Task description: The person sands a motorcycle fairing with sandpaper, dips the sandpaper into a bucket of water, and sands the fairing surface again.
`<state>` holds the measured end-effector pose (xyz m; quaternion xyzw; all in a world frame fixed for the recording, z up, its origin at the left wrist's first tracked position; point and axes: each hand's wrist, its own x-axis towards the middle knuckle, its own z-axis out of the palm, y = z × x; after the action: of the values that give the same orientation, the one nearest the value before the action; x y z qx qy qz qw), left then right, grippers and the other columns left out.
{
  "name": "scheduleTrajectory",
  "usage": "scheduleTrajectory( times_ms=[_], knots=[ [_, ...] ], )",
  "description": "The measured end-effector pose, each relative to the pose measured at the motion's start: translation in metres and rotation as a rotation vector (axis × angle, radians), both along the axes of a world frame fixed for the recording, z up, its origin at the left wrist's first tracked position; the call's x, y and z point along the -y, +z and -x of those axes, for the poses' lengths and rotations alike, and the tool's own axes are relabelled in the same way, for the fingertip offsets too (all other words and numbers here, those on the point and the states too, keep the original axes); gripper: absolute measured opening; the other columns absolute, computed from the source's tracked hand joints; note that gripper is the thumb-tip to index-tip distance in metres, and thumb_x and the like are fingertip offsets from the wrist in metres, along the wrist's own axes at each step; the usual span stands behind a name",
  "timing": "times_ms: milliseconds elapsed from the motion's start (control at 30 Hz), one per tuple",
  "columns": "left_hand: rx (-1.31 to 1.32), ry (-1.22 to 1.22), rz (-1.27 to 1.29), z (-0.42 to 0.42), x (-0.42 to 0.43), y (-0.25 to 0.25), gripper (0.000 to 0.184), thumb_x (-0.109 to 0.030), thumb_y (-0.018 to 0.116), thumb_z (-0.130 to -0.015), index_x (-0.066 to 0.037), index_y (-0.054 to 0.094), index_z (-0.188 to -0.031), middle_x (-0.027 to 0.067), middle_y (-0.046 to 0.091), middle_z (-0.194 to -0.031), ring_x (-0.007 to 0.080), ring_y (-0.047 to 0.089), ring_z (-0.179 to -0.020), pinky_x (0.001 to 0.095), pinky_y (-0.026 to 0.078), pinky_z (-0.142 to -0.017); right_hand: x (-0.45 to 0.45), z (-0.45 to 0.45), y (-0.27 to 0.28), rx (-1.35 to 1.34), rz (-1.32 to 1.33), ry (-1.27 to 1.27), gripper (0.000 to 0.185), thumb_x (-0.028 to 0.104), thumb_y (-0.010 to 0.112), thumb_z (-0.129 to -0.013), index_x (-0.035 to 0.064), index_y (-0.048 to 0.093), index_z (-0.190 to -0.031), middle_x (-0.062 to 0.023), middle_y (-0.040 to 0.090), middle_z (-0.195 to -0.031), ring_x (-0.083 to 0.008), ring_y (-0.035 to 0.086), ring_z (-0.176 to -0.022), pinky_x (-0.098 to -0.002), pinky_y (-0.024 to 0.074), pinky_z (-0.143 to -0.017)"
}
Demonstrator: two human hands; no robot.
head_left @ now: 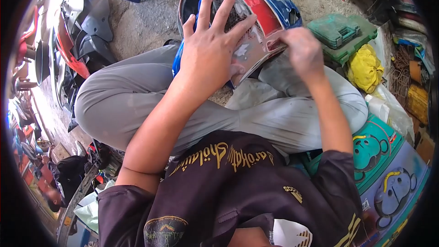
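A curved motorcycle body panel [261,13], painted red, blue and white with dull, scraped patches, lies across my lap and over a round dark basin. My left hand [210,50] is spread open on its surface, fingers apart and pressing flat, the thumb near the lower edge. At the panel's right edge, my right hand [302,54] is closed, with its fingertips against the scraped paint. Slight motion blur and the curled fingers hide whatever is in it.
The basin's rim [181,9] shows behind the panel. To the right are a green plastic case [336,32], a yellow bundle [366,67] and boxes printed with bear faces [395,192]. Other body panels [68,45] stand at left. A person [52,196] is at far lower left.
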<state>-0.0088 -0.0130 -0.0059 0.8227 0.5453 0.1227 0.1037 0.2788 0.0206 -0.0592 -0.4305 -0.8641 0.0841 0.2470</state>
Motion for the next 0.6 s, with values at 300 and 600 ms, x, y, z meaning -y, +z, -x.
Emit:
scheduleTrajectory(
  times_ms=[300,600],
  knots=[
    [-0.006,0.007,-0.024,0.000,-0.003,0.000,0.102,-0.036,0.100,-0.066,-0.038,0.057,-0.158,0.0103,0.035,-0.176,0.0462,0.028,-0.162,0.0634,0.039,-0.117,0.016,0.020,0.010,0.014,-0.126,0.126,0.019,-0.003,0.066,-0.084,0.0008,0.077,-0.099,-0.0154,0.076,-0.105,-0.0357,0.072,-0.105,-0.0478,0.0591,-0.096],
    [0.017,0.007,-0.002,0.000,0.001,-0.001,0.103,-0.033,0.100,-0.065,-0.037,0.059,-0.158,0.0101,0.035,-0.176,0.0463,0.027,-0.162,0.0642,0.039,-0.118,0.004,-0.002,-0.004,0.045,-0.106,0.009,0.025,-0.011,0.069,-0.083,-0.0001,0.080,-0.102,-0.0151,0.076,-0.101,-0.0381,0.074,-0.100,-0.0492,0.0613,-0.092]
  ],
)
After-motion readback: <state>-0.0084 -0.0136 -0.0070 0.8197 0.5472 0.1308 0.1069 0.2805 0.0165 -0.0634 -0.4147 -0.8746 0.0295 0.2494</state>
